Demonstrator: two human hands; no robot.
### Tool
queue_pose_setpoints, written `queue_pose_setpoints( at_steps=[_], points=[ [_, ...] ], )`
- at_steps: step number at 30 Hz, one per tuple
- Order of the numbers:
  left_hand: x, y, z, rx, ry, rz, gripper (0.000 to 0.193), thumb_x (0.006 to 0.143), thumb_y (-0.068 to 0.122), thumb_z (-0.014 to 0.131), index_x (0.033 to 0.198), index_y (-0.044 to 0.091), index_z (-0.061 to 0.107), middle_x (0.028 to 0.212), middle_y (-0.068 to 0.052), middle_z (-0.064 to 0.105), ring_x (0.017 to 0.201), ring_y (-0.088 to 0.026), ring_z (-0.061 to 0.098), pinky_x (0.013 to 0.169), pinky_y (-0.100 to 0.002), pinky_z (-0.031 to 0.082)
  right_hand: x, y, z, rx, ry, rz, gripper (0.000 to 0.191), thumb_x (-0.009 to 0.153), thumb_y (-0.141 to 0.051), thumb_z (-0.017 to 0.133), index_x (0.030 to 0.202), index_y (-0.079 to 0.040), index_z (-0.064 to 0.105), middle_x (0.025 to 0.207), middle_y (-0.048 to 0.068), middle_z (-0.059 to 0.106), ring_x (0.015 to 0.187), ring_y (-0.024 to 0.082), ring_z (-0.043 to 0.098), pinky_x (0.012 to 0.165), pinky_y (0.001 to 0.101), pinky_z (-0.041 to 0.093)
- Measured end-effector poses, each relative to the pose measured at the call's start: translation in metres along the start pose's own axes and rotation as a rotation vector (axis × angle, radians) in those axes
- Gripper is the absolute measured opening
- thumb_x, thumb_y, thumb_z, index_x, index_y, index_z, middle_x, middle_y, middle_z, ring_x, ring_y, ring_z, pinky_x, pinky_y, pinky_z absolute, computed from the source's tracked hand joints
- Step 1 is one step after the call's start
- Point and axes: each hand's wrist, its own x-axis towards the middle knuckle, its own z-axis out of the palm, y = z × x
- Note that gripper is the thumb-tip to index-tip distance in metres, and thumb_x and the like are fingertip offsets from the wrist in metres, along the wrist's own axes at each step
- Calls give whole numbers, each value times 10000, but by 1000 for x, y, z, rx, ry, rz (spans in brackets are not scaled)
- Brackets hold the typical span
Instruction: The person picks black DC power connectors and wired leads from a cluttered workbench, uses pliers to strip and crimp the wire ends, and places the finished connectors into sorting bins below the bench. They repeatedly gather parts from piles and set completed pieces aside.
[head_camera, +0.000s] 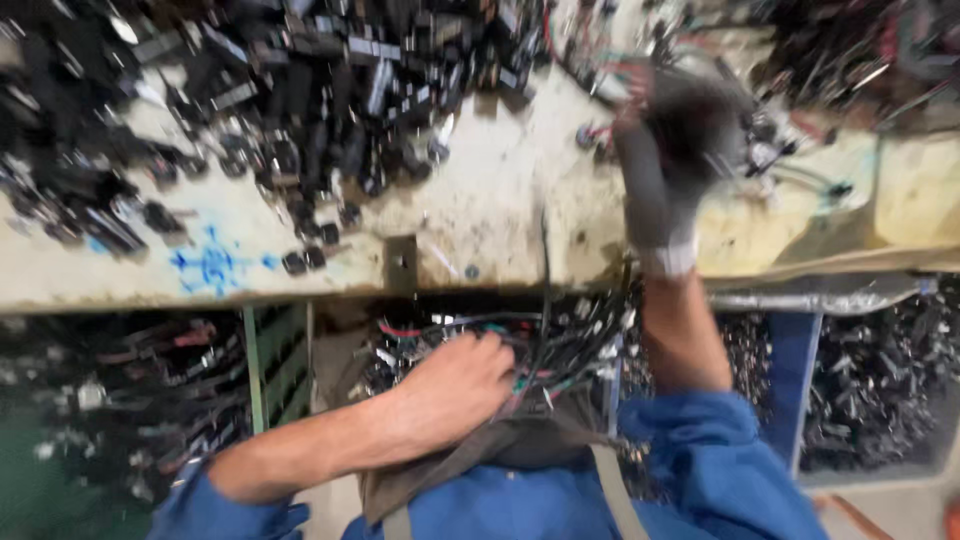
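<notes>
My left hand (455, 385), bare, is closed around a bundle of thin coloured wires (560, 345) that hangs below the front edge of the workbench (480, 215). My right hand (670, 150), in a grey glove with a white cuff, reaches up onto the bench into a tangle of wires and small black parts (740, 130). That hand is blurred by motion, so whether it grips anything cannot be told. Both arms wear blue sleeves.
A large pile of small black connectors (300, 90) covers the back left of the worn, cream bench top. Below the bench stand a green crate (280, 360) and a blue bin (790, 370) beside heaps of dark metal parts (880, 380). A blue paint mark (210, 265) is near the front edge.
</notes>
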Motion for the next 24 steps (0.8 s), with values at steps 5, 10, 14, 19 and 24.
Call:
queue_pose_setpoints(
  at_steps=[5,10,14,19,24],
  points=[
    [50,-39,-52,241,-113,-133,228,707,139,636,902,22,663,933,-147,607,879,-309,586,771,-411,497,117,56,11,-823,-254,-667,342,814,-72,881,1097,-74,689,942,106,687,854,303,661,727,399,496],
    [122,-134,-73,818,399,-156,329,814,168,621,1088,-4,677,1011,-95,610,1000,-244,567,825,-334,476,119,34,17,-922,-156,-875,298,733,-17,813,941,-49,602,918,160,610,931,383,602,804,469,480],
    [142,-171,-58,924,311,-80,356,798,188,637,1090,-8,692,960,-80,632,937,-231,565,719,-324,437,76,3,-9,-410,-69,-692,133,961,7,674,1029,-70,588,978,114,646,934,282,643,832,408,540],
    [142,-180,-65,695,68,-127,285,654,192,748,901,66,679,876,-71,647,931,-256,587,755,-398,452,15,-13,-11,-230,-1212,-441,338,813,-202,731,1067,-18,607,1015,159,645,885,357,671,736,440,540],
    [126,-160,-86,409,465,-107,277,636,123,765,862,81,609,911,-87,627,967,-288,601,795,-425,471,-10,-31,13,-683,-1465,-272,248,792,-190,712,997,-100,606,988,154,615,861,408,655,684,507,522]
  ],
)
